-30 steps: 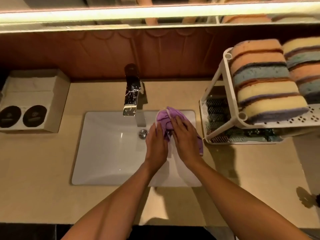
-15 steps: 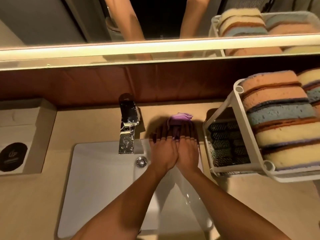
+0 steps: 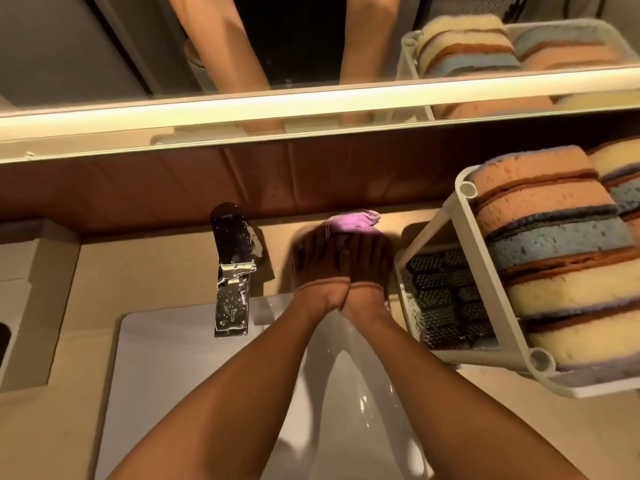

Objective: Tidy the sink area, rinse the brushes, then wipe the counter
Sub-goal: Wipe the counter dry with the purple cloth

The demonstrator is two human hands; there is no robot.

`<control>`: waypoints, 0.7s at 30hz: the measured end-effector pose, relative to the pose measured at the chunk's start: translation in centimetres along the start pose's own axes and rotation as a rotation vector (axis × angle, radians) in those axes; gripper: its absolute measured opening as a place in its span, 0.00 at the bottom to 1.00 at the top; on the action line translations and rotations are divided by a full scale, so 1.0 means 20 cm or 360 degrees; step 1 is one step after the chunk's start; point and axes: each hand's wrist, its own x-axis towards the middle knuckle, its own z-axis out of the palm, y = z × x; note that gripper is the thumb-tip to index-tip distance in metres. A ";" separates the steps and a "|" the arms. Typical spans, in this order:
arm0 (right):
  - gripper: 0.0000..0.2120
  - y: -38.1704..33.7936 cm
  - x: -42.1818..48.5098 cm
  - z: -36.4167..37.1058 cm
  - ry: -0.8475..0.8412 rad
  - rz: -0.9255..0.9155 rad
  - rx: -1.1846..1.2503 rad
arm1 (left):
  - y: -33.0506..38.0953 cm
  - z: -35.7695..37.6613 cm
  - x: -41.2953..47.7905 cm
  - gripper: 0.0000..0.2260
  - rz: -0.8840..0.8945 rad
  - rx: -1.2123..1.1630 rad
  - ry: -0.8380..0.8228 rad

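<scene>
A folded purple cloth (image 3: 351, 221) lies on the beige counter (image 3: 166, 268) behind the white sink (image 3: 180, 375), close to the brown back wall. My left hand (image 3: 318, 268) and my right hand (image 3: 369, 265) lie side by side with flat, straight fingers pressing on the cloth's near part. Both hands sit in shadow between the chrome tap (image 3: 232, 271) and the white rack (image 3: 464, 258). Dark brushes (image 3: 443, 299) lie on the rack's lower shelf.
Stacked coloured sponges (image 3: 554, 254) fill the rack's upper shelf at the right. A beige box (image 3: 34, 306) stands on the counter at the left. A lit mirror edge (image 3: 311, 105) runs above the wall.
Both hands carried the purple cloth from over the sink basin to the counter behind it and now press it flat near the wall. The view has tilted upward.
</scene>
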 end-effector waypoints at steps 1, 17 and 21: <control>0.33 0.00 0.01 -0.02 0.0021 -0.0037 0.0026 | 0.01 -0.01 0.02 0.41 -0.0013 -0.0002 -0.0030; 0.23 0.03 0.17 -0.10 -0.0099 -0.0243 0.0011 | -0.04 0.03 0.10 0.34 -0.0120 0.0100 -0.0151; 0.21 -0.05 0.16 -0.09 -0.0040 -0.0263 0.0031 | -0.07 0.02 0.00 0.43 -0.0304 0.0068 -0.0094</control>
